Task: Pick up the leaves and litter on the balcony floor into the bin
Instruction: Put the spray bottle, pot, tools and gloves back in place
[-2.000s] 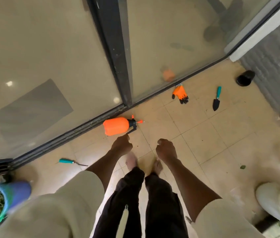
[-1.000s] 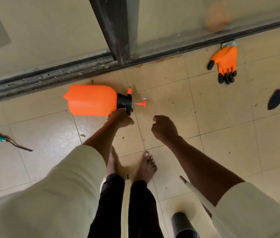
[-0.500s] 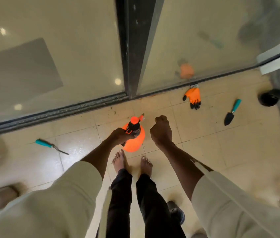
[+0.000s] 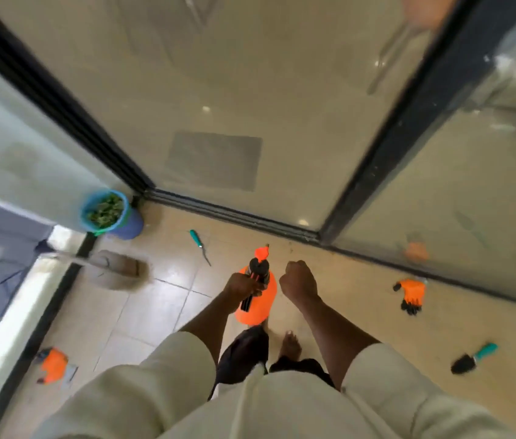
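Head view: my left hand grips the orange spray bottle; beside the bottle, my right hand is fisted, holding nothing.

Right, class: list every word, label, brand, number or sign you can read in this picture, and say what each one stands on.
None can be read.
Sprayer, held by the left hand: plain orange, no label shows.
Gloves, trowel, bin: no print shows; the frame is blurred.
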A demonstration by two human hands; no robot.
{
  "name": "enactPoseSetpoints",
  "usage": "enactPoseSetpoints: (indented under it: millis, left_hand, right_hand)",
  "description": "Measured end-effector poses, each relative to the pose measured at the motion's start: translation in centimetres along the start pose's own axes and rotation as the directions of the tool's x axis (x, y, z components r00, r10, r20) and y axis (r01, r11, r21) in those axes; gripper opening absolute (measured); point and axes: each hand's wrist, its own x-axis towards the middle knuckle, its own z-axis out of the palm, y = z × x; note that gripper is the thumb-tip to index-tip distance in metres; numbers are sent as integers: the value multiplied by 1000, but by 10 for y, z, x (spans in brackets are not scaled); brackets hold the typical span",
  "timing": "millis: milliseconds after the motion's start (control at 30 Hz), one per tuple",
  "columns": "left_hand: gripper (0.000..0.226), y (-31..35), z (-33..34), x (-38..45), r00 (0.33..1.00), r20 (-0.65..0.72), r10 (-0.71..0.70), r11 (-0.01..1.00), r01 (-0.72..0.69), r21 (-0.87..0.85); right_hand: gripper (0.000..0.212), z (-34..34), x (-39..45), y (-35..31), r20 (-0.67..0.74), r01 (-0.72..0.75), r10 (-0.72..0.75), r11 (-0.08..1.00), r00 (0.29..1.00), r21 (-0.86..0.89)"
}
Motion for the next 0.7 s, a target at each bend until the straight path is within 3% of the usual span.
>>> enactPoseSetpoints:
  millis: [100, 133, 267, 400, 533, 700]
  left_hand:
    - [18, -14, -26, -56, 999, 6, 48, 982, -46, -183]
    - [25, -22, -35, -71, 997, 16, 75, 969, -69, -238]
    - [63, -45, -65, -105, 990, 27, 137, 920, -117, -375]
    - [76, -62, -95, -143, 993, -107, -42, 826, -26, -564]
    - [111, -95, -139, -151, 949, -168, -266, 716, 78, -694]
    - [102, -128, -194, -168, 929, -191, -317, 645, 63, -761]
  right_hand:
    - [38, 16, -20, -25, 42, 134, -131, 987, 990, -84]
    - [43, 22, -25, -36, 58, 193, -188, 974, 980, -114]
    - [30, 30, -46, -76, 103, 309, -292, 919, 951, -246]
    - [27, 47, -54, -111, 188, 422, -380, 849, 906, -318]
    - [29, 70, -60, -158, 261, 509, -439, 776, 860, -373]
    - [28, 114, -82, -238, 321, 611, -520, 662, 792, -434]
